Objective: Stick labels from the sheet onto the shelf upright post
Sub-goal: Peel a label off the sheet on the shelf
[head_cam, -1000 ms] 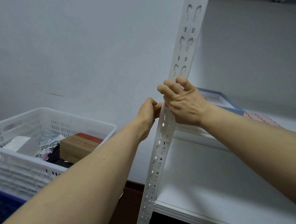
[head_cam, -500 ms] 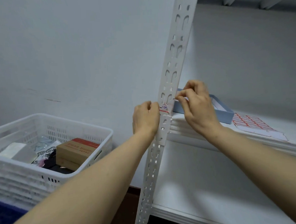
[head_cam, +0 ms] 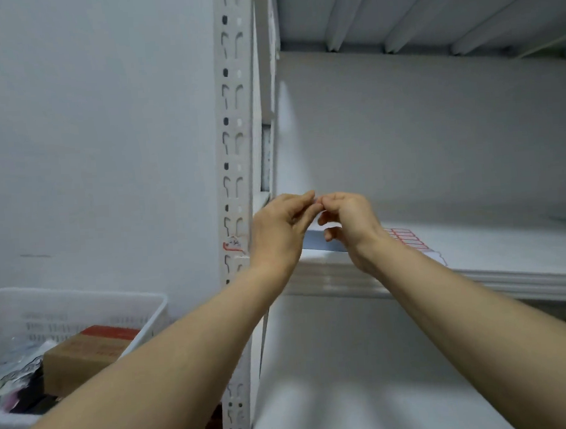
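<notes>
Left hand (head_cam: pixel 276 234) and right hand (head_cam: pixel 351 223) are held fingertip to fingertip beside the post (head_cam: pixel 232 118); whether anything is pinched cannot be told. One label (head_cam: pixel 234 245) is stuck on the post.

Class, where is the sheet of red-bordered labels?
Head view, right of centre: the sheet of red-bordered labels lies on the white shelf board, just beyond the right hand.

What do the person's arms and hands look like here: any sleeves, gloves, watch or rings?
The left hand and right hand are bare, with no gloves. The left forearm and right forearm are uncovered down to the frame edge, so no sleeve shows. No watch, bracelet or ring is visible on the sides facing the camera. The fingertips are too blurred to judge the nails.
</notes>
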Demonstrator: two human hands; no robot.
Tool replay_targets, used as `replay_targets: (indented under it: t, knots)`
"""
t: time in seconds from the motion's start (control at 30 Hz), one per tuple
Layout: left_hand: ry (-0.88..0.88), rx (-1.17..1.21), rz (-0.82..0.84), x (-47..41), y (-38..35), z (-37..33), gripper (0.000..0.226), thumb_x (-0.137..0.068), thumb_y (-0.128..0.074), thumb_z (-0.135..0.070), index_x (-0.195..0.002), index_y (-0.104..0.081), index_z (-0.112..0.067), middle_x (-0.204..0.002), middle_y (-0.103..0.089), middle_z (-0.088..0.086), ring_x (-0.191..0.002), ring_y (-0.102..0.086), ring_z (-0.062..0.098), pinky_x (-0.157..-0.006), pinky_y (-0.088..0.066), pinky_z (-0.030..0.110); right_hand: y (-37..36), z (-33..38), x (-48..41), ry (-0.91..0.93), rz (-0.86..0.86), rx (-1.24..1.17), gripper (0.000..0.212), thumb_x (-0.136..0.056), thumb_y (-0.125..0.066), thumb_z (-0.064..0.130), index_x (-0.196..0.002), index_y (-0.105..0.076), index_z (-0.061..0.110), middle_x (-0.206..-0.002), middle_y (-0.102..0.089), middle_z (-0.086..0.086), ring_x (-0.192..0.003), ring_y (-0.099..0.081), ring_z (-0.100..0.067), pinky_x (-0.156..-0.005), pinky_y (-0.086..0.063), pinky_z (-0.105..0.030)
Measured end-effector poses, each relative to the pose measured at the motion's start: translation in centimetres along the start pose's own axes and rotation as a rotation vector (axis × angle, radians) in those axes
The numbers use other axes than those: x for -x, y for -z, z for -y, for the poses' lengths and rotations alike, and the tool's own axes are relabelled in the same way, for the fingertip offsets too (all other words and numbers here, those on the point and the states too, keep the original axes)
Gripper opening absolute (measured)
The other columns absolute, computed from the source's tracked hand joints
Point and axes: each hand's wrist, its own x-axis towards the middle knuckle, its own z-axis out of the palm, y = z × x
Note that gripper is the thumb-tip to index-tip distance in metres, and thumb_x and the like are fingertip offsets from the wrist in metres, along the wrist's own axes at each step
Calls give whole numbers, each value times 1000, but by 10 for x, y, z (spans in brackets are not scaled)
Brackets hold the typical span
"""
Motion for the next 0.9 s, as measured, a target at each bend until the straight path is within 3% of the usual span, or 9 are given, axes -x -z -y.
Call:
replay_targets:
  t: [0.1, 0.2, 0.37, 0.47, 0.63, 0.8, 0.9]
  knots:
    - [14, 24, 3, -6, -20, -6, 23, -87, -65, -11, -109, -71, -5, -92, -70, 12, -82, -64, 17, -82, -52, 25, 11, 2, -5, -27, -28, -57, 31, -92, -41, 3, -67, -58, 12, -67, -55, -2, -63, -47, -11, -41, -33, -20]
    - [152, 70, 25, -19, -35, -13, 18, -89, -63, -11, -102, -73, -5, -83, -71, 7, -81, -68, 23, -84, -55, 38, 23, 1, -13, -50, -69, -70, 26, -90, -44, 5, -72, -61, 11, -73, -58, -5, -63, -49, -12, -44, -35, -21]
    - [299, -6, 157, -46, -47, -17, 20, -86, -66, -11, -67, -68, -17, -68, -69, 9, -69, -71, 23, -76, -59, 40, 41, -11, -31, 44, -176, 138, 23, -89, -52, 7, -73, -63, 19, -73, -60, 3, -65, -51, -9, -52, -36, -22]
    - [281, -147, 207, -57, -57, -13, 22, -87, -64, -12, -65, -68, -16, -65, -69, 6, -64, -71, 19, -73, -59, 33, 52, -15, -41, 53, -197, 199, 24, -88, -53, 6, -73, -66, 20, -74, -61, 6, -72, -54, -9, -63, -41, -23]
    - [249, -388, 263, -69, -64, 3, 22, -85, -64, -15, -66, -71, -6, -61, -69, 6, -54, -65, 16, -66, -56, 28, 61, -22, -57, 57, -208, 240, 31, -85, -48, -3, -103, -68, 10, -96, -62, 1, -89, -56, -14, -77, -43, -26]
    - [276, -486, 280, -76, -68, 13, 35, -79, -72, -35, -61, -64, -7, -56, -60, 2, -54, -52, 17, -52, -42, 26, 64, -25, -65, 40, -185, 291, 29, -85, -48, -4, -93, -68, 15, -93, -63, 0, -88, -56, -14, -77, -44, -26]
    - [292, -475, 326, -78, -73, 17, 35, -86, -65, -37, -75, -72, -5, -70, -67, 9, -64, -55, 22, -64, -48, 32, 62, -26, -68, 19, -152, 386, 30, -84, -49, -5, -99, -70, 11, -100, -68, -5, -94, -60, -16, -85, -48, -27]
